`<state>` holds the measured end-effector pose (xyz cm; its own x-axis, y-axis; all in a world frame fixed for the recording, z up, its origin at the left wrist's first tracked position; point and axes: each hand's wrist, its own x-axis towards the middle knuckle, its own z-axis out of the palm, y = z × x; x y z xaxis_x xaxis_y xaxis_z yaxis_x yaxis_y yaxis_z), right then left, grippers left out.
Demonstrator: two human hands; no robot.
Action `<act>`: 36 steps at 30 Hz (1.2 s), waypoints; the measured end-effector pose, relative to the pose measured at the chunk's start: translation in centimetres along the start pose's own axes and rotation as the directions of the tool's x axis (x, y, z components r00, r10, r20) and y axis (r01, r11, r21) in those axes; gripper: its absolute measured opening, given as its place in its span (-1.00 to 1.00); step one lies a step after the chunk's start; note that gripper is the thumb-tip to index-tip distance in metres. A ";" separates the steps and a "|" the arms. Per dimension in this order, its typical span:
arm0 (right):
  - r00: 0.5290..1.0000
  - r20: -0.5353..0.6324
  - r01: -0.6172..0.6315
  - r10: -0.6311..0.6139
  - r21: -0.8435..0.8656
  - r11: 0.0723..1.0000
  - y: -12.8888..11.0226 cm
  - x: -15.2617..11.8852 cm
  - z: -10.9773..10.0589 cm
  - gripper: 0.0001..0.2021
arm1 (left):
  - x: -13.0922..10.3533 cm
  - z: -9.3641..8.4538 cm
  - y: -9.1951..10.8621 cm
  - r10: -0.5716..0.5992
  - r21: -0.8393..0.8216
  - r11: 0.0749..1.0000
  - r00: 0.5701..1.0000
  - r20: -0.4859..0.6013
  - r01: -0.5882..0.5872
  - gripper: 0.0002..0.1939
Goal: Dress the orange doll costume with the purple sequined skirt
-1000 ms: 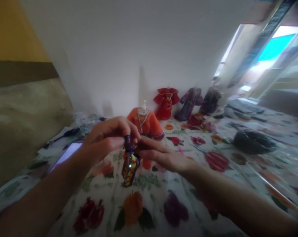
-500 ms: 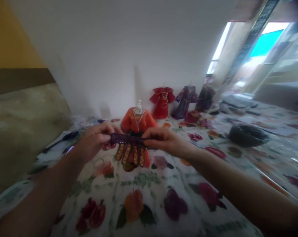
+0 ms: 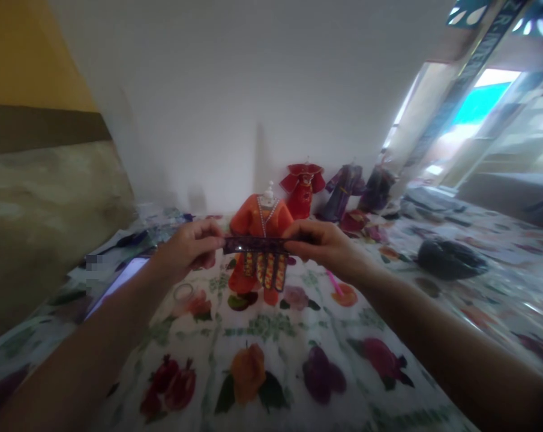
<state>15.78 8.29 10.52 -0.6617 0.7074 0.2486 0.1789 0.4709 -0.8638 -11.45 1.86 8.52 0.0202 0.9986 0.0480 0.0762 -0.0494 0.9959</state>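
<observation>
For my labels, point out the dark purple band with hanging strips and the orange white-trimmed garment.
Dark purple band with hanging strips (image 3: 254,245): head view, band's middle.
Orange white-trimmed garment (image 3: 278,223): head view, chest.

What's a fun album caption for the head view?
Left hand and right hand hold a dark band with strips before an orange outfit.

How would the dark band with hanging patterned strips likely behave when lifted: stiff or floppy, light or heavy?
Probably floppy below, since the patterned strips hang separately from the dark band. Likely light: the left hand and right hand pinch its ends.
</observation>
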 end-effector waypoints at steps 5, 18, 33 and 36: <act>0.997 0.016 -0.080 0.078 0.165 0.983 0.0 0.4 -0.1 -0.89 | -0.2 0.3 0.0 0.011 -0.127 0.992 0.994 0.110 0.003 -0.80; 0.968 0.192 -0.235 0.160 0.479 0.846 -1.2 0.6 -1.2 -0.93 | -0.5 1.6 -1.2 0.055 -0.280 0.958 0.926 0.375 0.056 -0.72; 0.980 0.182 -0.115 0.086 0.156 0.981 -1.5 1.5 -0.2 -0.88 | 0.6 2.0 3.0 0.198 0.559 0.759 0.937 0.289 -0.333 -0.86; 0.981 0.190 -0.057 0.048 0.044 0.997 -1.7 1.3 -0.4 -0.88 | 0.5 2.2 3.6 0.110 0.574 0.777 0.954 0.280 -0.259 -0.83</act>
<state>14.93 8.60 12.43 -0.7784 0.6163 0.1194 0.1844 0.4062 -0.8950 -9.03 2.13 11.96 0.3072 0.9422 0.1340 0.6258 -0.3060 0.7175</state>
